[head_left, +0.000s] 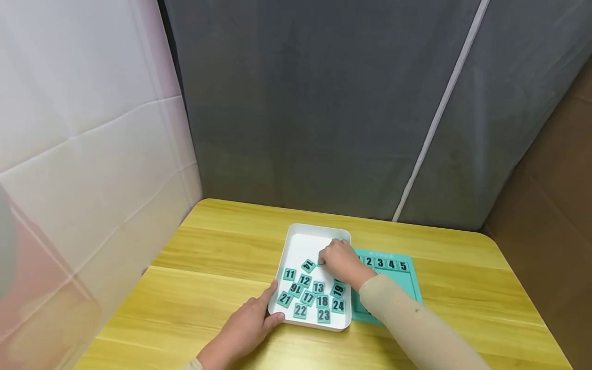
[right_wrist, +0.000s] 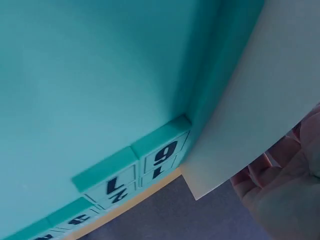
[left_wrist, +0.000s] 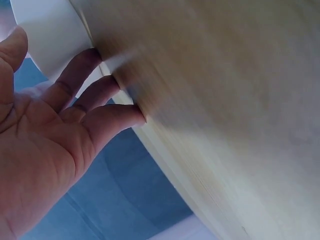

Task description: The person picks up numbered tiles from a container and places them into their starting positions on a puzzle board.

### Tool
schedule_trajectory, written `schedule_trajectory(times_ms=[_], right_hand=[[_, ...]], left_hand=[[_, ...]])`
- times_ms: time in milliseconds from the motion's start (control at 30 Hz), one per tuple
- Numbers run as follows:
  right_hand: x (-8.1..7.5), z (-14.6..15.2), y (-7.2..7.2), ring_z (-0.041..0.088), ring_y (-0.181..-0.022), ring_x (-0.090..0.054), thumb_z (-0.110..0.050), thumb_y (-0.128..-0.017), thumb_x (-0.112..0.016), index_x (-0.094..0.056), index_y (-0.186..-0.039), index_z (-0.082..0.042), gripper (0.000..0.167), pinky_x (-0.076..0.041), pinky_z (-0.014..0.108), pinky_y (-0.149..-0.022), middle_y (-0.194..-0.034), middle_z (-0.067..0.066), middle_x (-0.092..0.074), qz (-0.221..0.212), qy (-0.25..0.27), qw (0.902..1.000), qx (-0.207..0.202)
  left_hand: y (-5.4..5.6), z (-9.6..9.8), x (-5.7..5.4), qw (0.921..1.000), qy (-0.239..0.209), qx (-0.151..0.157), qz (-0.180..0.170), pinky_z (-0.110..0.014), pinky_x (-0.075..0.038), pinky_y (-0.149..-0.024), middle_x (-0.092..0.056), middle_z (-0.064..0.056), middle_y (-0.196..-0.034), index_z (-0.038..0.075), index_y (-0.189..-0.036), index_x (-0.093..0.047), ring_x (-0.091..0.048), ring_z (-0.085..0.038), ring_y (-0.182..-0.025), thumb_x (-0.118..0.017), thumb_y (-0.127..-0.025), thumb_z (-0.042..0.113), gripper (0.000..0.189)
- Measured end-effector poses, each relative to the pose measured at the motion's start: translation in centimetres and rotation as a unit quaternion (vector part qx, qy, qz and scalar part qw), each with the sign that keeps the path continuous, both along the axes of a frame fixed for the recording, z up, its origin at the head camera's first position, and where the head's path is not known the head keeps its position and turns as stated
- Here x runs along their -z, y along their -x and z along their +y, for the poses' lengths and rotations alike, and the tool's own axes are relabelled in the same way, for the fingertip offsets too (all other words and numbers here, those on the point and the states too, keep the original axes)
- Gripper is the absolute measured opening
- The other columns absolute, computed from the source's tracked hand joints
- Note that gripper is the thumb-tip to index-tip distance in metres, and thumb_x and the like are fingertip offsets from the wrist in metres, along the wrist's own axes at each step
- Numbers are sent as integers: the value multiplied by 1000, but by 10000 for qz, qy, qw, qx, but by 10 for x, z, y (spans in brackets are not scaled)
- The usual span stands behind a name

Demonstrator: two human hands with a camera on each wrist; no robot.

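Note:
A white tray (head_left: 302,241) holds several loose teal number tiles (head_left: 299,310), 11 to 24 among them. My left hand (head_left: 247,324) rests at its near left corner, index finger along the side and thumb at the front edge. In the left wrist view, the fingertips (left_wrist: 137,116) of this hand meet the wooden tabletop. My right hand (head_left: 344,261) reaches over the tray's right wall with curled fingers at a tile, mostly hidden under them. Beside the tray, partly beneath my right arm, lies a teal number board (head_left: 407,280) with tiles 2 to 5 visible along its top row.
Tile 6 (right_wrist: 165,152) and tile 7 (right_wrist: 114,185) sit in the board's second row. The wooden table (head_left: 222,231) has rounded far corners. A dark grey curtain (head_left: 300,113) hangs behind it, with a pale panel on the left and a brown one on the right.

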State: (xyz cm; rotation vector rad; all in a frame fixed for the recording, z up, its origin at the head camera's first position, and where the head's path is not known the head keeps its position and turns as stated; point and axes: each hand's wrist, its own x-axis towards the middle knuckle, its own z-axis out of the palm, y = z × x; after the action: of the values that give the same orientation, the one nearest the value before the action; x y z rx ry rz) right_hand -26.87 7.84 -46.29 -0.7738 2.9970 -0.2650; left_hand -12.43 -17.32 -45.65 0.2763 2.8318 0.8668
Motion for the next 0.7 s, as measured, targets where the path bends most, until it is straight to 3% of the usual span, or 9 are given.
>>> schedule_trajectory(times_ms=[233,433,567,700], right_hand=[[0,2,0,23,-103,-60,-17,-95,-84,-86,-101,-19,7,-44,53,-115,-102,-4,-82,-444,455,9979,101],[-4,17,-5,23,-108,-64,-18,-93,-85,-86,-107,-19,13,-44,52,-115,-107,-4,-82,-379,753,9964,13],[-20,54,-11,28,-121,-65,-18,-94,-85,-84,-113,-19,20,-46,55,-117,-116,-1,-80,-292,1218,9913,401],[-27,106,-16,32,-120,-67,-17,-94,-84,-83,-115,-16,22,-54,57,-107,-118,4,-79,-130,1320,9875,848]], left_hand=[[4,-6,0,10000,58,-11,28,-58,-57,-98,-72,-19,-136,8,-166,-40,-68,-31,-115,-73,-101,40,79],[4,-5,5,10000,29,34,26,-57,-57,-98,-72,-18,-137,7,-165,-40,-69,-31,-115,-73,-101,39,79],[4,-1,5,10000,-34,46,4,-57,-57,-99,-73,-18,-135,7,-165,-39,-68,-30,-114,-73,-101,39,79],[5,-1,3,10000,-11,-25,-6,-57,-56,-100,-72,-17,-135,9,-166,-39,-68,-30,-115,-73,-101,39,79]])
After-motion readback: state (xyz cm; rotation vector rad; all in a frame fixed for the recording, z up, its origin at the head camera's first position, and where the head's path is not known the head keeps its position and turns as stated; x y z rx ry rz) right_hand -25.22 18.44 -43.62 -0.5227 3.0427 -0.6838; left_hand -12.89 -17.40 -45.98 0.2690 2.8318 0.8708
